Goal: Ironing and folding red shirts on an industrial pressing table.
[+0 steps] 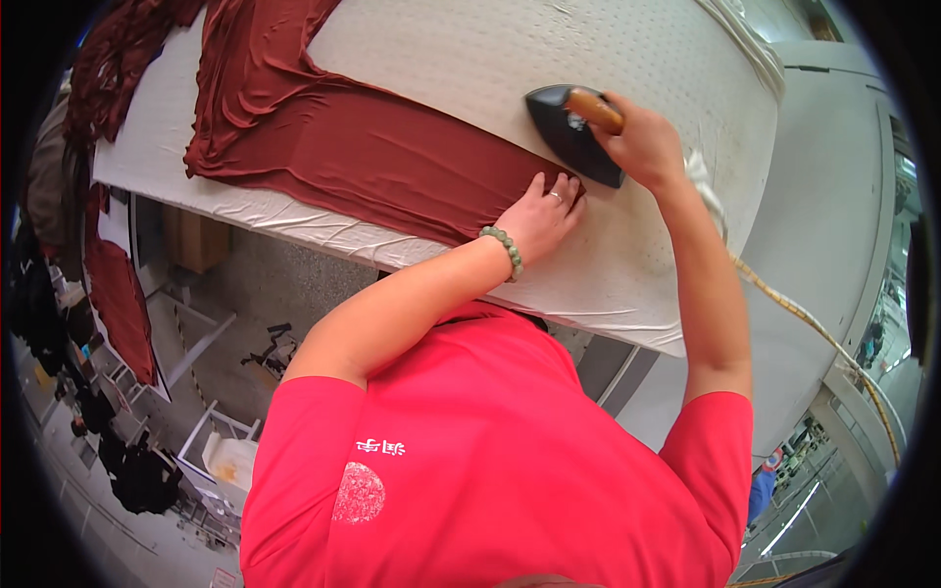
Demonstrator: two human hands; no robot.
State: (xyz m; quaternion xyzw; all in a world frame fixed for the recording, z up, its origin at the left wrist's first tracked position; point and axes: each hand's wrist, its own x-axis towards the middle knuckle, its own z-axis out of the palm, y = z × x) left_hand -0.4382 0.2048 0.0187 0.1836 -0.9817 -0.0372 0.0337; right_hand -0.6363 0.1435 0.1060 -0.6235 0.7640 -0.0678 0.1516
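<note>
the padded table with its pale cover (441, 59) spreads under both hands and well past them; the dark red garment (372, 147) lies across it, mostly to the left of the left hand, its near end reaching under those fingers; a cord (814, 318) trails off right of the right forearm; the black iron (564, 137) sits just beyond the left fingertips, the right hand (642, 142) wrapped round its wooden handle; the left hand (544, 218), i see, rests open, palm down; green beads (505, 250) circle its wrist.
</note>
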